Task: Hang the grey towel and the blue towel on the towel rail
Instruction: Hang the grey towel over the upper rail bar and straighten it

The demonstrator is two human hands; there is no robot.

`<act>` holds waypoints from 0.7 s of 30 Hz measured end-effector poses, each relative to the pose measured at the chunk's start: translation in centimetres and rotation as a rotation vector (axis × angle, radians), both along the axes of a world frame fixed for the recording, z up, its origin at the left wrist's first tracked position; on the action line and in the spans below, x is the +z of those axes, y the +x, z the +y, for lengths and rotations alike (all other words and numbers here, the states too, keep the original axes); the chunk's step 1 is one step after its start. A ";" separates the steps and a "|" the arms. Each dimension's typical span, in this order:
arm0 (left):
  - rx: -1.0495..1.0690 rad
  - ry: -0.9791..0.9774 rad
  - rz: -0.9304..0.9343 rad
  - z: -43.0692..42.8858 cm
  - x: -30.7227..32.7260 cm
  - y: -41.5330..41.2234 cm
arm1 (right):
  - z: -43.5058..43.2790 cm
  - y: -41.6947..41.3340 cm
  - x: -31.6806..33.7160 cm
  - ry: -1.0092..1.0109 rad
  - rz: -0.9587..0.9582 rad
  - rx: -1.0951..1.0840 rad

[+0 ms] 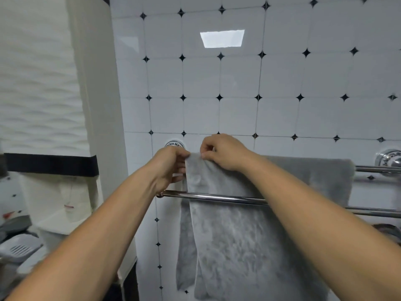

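Observation:
The grey towel (234, 242) is draped over the back bar of the chrome towel rail (217, 197) and hangs down behind the front bar. My left hand (171, 162) pinches the towel's upper left corner. Just to its right, my right hand (221, 152) grips the top edge of the same towel with closed fingers. The two hands nearly touch at the corner. The towel's right end reaches almost to the right wall mount (388, 158). No blue towel is in view.
The rail is fixed to a white tiled wall (238, 83) with small black diamonds. A white pillar (97, 105) stands close on the left. Low at the left are a soap dish (19, 249) and other bathroom items.

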State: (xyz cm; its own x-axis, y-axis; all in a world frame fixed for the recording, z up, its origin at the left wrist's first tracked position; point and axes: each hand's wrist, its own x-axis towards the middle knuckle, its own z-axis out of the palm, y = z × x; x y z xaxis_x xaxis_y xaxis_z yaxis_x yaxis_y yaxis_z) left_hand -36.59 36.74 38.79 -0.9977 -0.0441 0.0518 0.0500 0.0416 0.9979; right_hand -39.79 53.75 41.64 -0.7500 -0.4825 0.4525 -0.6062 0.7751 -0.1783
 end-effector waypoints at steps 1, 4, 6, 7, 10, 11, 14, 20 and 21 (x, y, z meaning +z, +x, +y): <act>0.003 0.011 0.000 -0.1 0.0 -0.1 | -0.2 -0.2 0.4 0.016 -0.002 -0.024; 0.031 0.011 0.029 -0.5 -0.3 -0.2 | 0.3 -0.7 1.8 -0.041 -0.013 -0.162; 0.016 0.014 0.052 -0.4 -0.3 -0.1 | 0.5 -1.3 2.4 -0.122 -0.029 -0.224; 0.007 0.000 0.064 -0.3 -0.2 0.0 | 0.3 -1.5 2.4 -0.127 -0.035 -0.241; 0.064 -0.084 0.102 0.2 0.0 -0.1 | -0.1 -2.0 1.6 -0.077 -0.039 -0.273; 0.100 -0.093 0.109 0.3 0.0 -0.2 | 0.4 -2.0 1.5 -0.049 -0.030 -0.280; 0.171 -0.094 0.137 0.3 -0.1 -0.9 | 5.1 -1.2 2.2 -0.090 -0.098 -0.205; 0.264 -0.162 0.252 0.5 -0.6 -2.4 | 17.6 2.5 1.6 -0.124 -0.245 -0.146; 0.286 -0.215 0.267 0.6 -0.7 -2.5 | 18.1 2.4 1.3 -0.124 -0.229 -0.162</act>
